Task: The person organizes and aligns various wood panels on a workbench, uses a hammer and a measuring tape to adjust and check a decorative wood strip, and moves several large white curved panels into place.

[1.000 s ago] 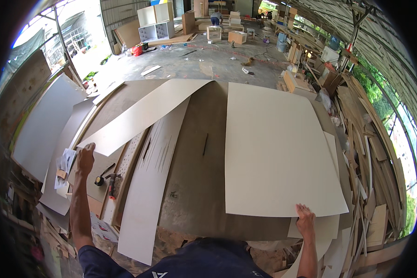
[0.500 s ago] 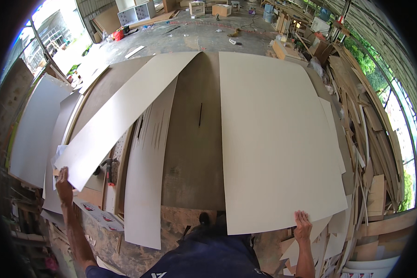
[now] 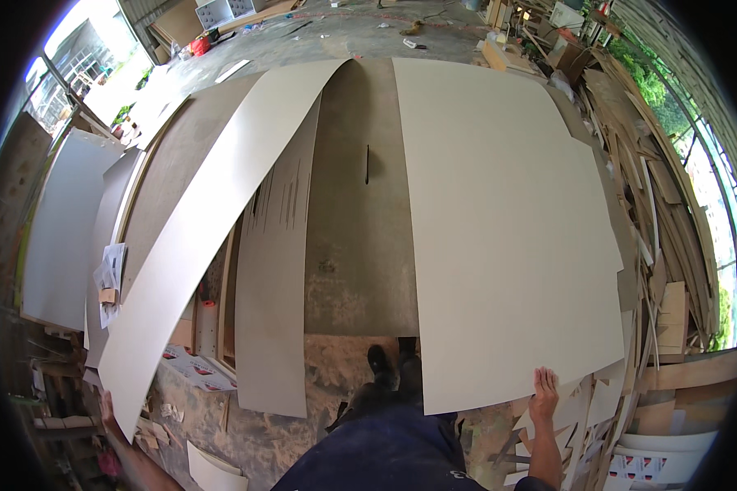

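Two smooth cream sheets, thin and plain-faced, stretch over the counter [image 3: 360,270], a brown board surface with scuffs in its near part. The narrow cream strip [image 3: 196,204] slants across the counter's left half, its near end reaching well past the counter's near edge. It bows along its length, glossier toward the middle, with clean straight edges and a shadowed bend at the counter's far edge. The wide cream panel [image 3: 512,229] covers most of the counter's right half, matte and unmarked, its near edge overhanging the counter. Its right side looks stepped; whether a second sheet lies beneath, I cannot tell.

The left hand [image 3: 109,411] is at the narrow strip's outer edge, left of the counter, fingers almost straight and partly hidden; how firmly they close on it cannot be told. The right hand [image 3: 543,394] has its fingers extended, close together, on the wide panel's near edge; the thumb's grip is not visible.

On the counter's left part, beneath the narrow strip, runs a pale slit strip [image 3: 272,327] with several dark lengthwise slits, its near end overhanging. A slim dark mark or rod [image 3: 367,164] shows mid-counter. Papers [image 3: 110,278] are at the counter's left, timber offcuts [image 3: 667,184] at its right.
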`<action>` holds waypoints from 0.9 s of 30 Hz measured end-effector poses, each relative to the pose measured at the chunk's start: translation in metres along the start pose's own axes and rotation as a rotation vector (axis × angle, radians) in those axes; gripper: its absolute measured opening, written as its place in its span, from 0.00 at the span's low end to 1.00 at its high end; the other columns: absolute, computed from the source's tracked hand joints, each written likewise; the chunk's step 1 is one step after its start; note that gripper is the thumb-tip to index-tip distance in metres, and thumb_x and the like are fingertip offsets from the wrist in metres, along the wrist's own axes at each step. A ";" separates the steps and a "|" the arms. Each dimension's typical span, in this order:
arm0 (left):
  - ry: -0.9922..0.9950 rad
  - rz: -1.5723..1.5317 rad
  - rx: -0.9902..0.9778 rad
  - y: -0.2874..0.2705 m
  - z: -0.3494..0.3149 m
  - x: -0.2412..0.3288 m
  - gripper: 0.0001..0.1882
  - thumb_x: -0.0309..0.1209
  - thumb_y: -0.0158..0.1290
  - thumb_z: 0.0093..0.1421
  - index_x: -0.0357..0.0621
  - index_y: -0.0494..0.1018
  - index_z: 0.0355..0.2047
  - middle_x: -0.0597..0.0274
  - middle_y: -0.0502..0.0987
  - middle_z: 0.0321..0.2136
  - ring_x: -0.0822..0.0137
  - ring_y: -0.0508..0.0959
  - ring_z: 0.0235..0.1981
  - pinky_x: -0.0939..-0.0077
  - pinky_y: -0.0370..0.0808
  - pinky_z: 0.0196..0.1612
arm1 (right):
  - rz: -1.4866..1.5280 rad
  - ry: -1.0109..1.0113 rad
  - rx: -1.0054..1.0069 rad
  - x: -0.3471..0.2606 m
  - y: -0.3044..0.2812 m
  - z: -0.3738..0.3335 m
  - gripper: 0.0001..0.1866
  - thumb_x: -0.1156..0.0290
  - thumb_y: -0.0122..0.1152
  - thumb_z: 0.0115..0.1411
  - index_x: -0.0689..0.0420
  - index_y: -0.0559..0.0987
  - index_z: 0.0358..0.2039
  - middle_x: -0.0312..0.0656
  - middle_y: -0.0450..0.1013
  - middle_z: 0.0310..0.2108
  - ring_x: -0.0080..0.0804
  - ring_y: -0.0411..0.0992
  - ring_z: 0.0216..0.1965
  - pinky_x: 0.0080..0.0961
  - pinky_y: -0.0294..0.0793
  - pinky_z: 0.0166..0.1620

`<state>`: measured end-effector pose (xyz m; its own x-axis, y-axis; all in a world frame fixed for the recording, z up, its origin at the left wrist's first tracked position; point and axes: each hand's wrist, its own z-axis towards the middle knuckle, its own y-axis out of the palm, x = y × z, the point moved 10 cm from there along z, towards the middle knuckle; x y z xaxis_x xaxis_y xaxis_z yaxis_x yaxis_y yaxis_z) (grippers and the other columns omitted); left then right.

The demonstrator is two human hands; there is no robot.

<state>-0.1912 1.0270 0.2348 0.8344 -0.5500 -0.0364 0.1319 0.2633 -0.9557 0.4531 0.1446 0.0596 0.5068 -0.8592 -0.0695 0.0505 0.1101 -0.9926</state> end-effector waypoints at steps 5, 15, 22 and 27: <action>-0.052 -0.005 -0.018 0.077 -0.113 0.037 0.25 0.23 0.47 0.58 0.37 0.65 0.57 0.44 0.68 0.55 0.47 0.72 0.54 0.62 0.70 0.54 | -0.045 0.054 0.065 -0.008 0.004 -0.007 0.29 0.86 0.47 0.47 0.61 0.71 0.53 0.53 0.68 0.54 0.52 0.63 0.58 0.45 0.60 0.62; -0.375 -0.045 -0.026 0.157 -0.213 0.181 0.26 0.27 0.47 0.61 0.37 0.61 0.60 0.40 0.66 0.56 0.49 0.70 0.55 0.67 0.71 0.54 | -0.097 0.060 -0.196 -0.011 0.040 -0.011 0.28 0.74 0.58 0.46 0.62 0.72 0.52 0.48 0.65 0.57 0.46 0.63 0.58 0.38 0.69 0.55; -0.467 -0.079 -0.297 0.215 -0.288 0.305 0.26 0.29 0.47 0.61 0.36 0.61 0.60 0.39 0.66 0.56 0.49 0.71 0.54 0.66 0.71 0.54 | 0.066 0.407 0.058 0.086 -0.016 0.018 0.07 0.73 0.53 0.55 0.57 0.77 0.33 0.46 0.75 0.28 0.48 0.74 0.31 0.43 0.72 0.35; -0.552 -0.100 -0.523 0.241 -0.338 0.388 0.26 0.30 0.48 0.61 0.35 0.61 0.60 0.39 0.67 0.55 0.49 0.71 0.53 0.66 0.71 0.53 | 0.004 0.603 0.253 0.185 -0.038 0.026 0.10 0.70 0.53 0.57 0.59 0.77 0.37 0.49 0.75 0.32 0.50 0.73 0.36 0.44 0.71 0.38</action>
<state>-0.0166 0.6088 -0.1089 0.9962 -0.0399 0.0778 0.0654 -0.2517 -0.9656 0.5672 -0.0058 0.0875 -0.0602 -0.9800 -0.1897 0.2875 0.1649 -0.9435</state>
